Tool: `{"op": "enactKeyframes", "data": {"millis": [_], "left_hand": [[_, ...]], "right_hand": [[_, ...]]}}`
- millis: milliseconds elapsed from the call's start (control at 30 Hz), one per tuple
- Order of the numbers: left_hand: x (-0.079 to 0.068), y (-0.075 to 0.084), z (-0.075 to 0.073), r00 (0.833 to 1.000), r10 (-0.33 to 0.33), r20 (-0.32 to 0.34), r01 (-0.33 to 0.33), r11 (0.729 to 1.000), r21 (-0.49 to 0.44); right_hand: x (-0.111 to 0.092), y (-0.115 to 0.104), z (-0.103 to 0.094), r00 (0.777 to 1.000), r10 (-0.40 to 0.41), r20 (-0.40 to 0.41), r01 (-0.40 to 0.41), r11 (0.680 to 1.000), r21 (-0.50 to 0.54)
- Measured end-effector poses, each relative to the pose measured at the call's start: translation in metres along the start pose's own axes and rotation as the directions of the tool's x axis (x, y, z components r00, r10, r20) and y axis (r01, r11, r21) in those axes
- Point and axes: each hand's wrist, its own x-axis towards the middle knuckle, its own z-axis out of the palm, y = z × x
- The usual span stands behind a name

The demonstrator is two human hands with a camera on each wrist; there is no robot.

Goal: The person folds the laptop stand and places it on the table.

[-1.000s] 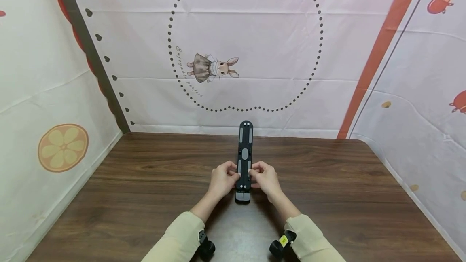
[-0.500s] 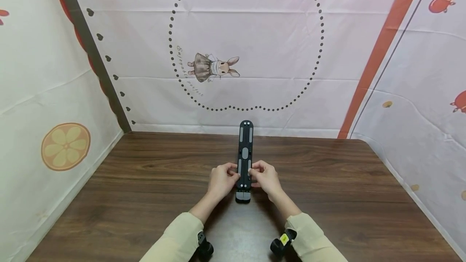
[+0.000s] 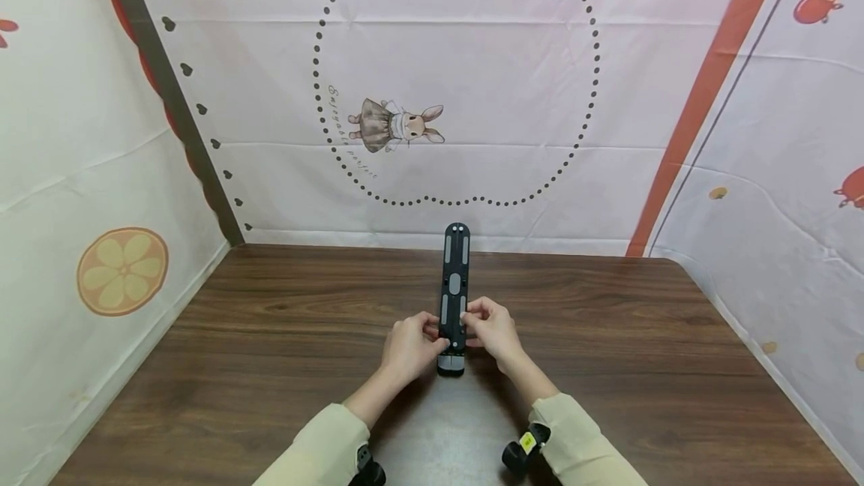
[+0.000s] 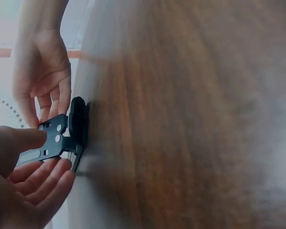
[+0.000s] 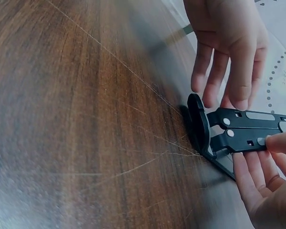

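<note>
A folded black laptop stand (image 3: 454,306) with grey pads points away from me, its hinged foot (image 3: 450,364) nearest me. Along its left edge, my left hand (image 3: 408,349) grips near the foot, with the thumb on the upper face. My right hand (image 3: 496,332) pinches the opposite edge slightly farther up, thumb over a grey pad. Seen from the left wrist, the stand's two narrow bars (image 4: 51,140) lie side by side and join the rounded foot plate. The right wrist view shows the foot (image 5: 198,121) low beside the wooden tabletop.
The brown wooden table (image 3: 270,321) spreads out around both arms. A white printed cloth (image 3: 459,81) hangs behind its far edge, with more cloth at the left and right sides. Black wrist cameras (image 3: 516,460) sit at the cream sleeves.
My left hand has slid down the stand's left edge toward the foot, its sleeve shifting down and left. The right hand and the stand have stayed in place.
</note>
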Motion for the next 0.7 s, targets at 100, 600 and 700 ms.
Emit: {"op": "enactKeyframes", "data": {"millis": [100, 600, 700], "left_hand": [[-0.004, 0.001, -0.001, 0.999, -0.005, 0.052, 0.004, 1.000, 0.021], [-0.014, 0.010, 0.007, 0.998, 0.010, 0.060, -0.023, 0.976, 0.215], [-0.015, 0.011, 0.011, 0.999, 0.007, 0.051, -0.021, 0.962, 0.272]], "right_hand": [[0.000, 0.000, 0.000, 1.000, 0.000, 0.005, 0.000, 1.000, 0.006], [0.000, 0.001, 0.001, 1.000, 0.002, 0.000, -0.002, 1.000, 0.003], [0.000, 0.001, 0.000, 1.000, 0.008, -0.002, -0.008, 1.000, 0.002]]}}
